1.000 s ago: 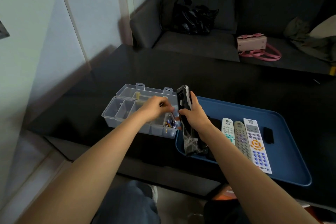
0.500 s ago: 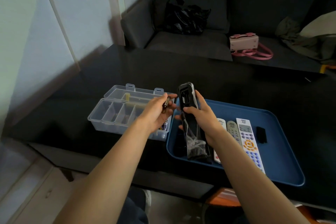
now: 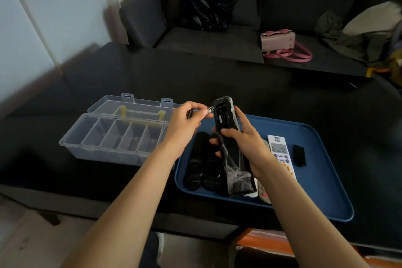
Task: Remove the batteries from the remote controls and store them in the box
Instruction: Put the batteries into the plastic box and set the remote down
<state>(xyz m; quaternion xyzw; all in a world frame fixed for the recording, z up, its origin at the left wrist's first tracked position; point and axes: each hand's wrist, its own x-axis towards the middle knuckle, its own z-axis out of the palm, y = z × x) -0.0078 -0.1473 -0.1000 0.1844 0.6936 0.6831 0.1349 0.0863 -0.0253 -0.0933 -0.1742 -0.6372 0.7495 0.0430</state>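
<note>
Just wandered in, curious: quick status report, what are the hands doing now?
Left hand pinches a battery beside the remote's open compartment. Right hand grips the bagged black remote. Clear box open at left. Nothing in the way.

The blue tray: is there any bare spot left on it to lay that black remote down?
Yes. The blue tray is bare on its right side, between the small black cover and the right rim, and along the near edge. Its left half is crowded: two black remotes and the white remote lie side by side.

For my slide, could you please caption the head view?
Right hand holds black remote; left hand pinches a battery beside it.
</note>
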